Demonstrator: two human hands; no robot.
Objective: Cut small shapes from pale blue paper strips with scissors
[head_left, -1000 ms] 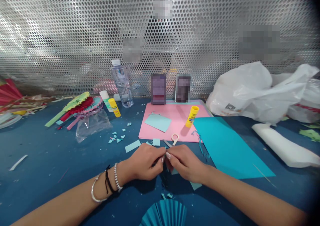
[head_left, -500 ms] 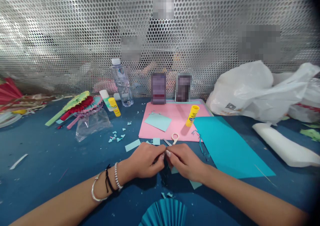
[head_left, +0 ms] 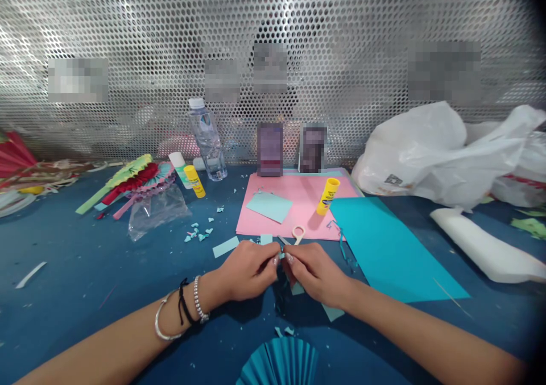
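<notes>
My left hand (head_left: 249, 268) and my right hand (head_left: 319, 274) meet over the blue table, thumbs and forefingers pinched. Between the fingertips shows a tiny light-blue scrap of paper (head_left: 282, 255), mostly hidden. Just beyond the hands lie scissors (head_left: 298, 235) with a white handle, their blades partly covered by my fingers. Light-blue paper strips rest by my left hand, one strip (head_left: 226, 247) the longest, and another piece (head_left: 333, 313) lies partly under my right wrist. Nearest me is a pleated teal paper fan (head_left: 279, 363), cut off by the frame edge.
Pink sheets (head_left: 264, 226) carry a light-blue card and an upright yellow glue stick (head_left: 328, 196). A teal sheet (head_left: 396, 248) lies right. Left stand a water bottle (head_left: 208, 140), more glue sticks and folded fans (head_left: 123, 183). White plastic bags (head_left: 413, 152) sit right, before a perforated metal panel.
My fingertips have parted slightly, and the light-blue scrap between them now shows. The hands otherwise stay in place, and the table things have not moved.
</notes>
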